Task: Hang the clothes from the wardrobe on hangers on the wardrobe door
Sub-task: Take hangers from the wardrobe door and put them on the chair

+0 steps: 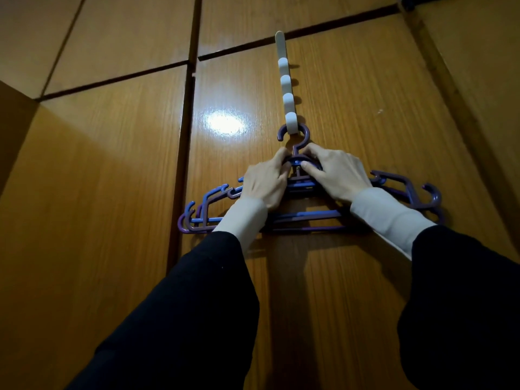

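Fingers of both hands curl round the neck of the hangers (298, 175), left hand (264, 184) and right hand (334, 175) grasping from either side. Hangers (a purple and blue bunch, arms spread left and right) hang by a purple hook from the lowest peg of the white hook strip (288, 94), flat against the wardrobe door (351, 108).
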The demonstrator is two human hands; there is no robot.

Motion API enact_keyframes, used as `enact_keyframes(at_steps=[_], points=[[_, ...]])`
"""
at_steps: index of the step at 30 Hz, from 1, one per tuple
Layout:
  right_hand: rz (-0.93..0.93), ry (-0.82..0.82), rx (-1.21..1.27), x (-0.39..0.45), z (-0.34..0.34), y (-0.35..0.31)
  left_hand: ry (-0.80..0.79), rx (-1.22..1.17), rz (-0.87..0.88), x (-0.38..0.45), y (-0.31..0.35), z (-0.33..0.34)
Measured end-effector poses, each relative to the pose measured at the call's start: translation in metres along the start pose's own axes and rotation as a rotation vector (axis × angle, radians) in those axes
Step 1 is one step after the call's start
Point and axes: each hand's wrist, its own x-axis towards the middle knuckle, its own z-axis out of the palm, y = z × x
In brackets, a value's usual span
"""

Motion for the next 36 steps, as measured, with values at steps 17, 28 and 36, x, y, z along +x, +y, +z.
enact_keyframes(at_steps=[17, 28, 36], points=[[-0.004, 0.081, -0.043, 0.031, -0.01, 0.002, -0.004, -0.085, -0.071, 0.031, 0.006, -0.017], [-0.009, 0.064, -0.041, -0.028, -0.015, 0.005, 0.039, -0.187, -0.023, -0.019, 0.025, 0.001], [0.061, -0.155, -0.013, -0.104, -0.041, 0.002, -0.096, -0.379, -0.086, -0.09, 0.064, 0.011]])
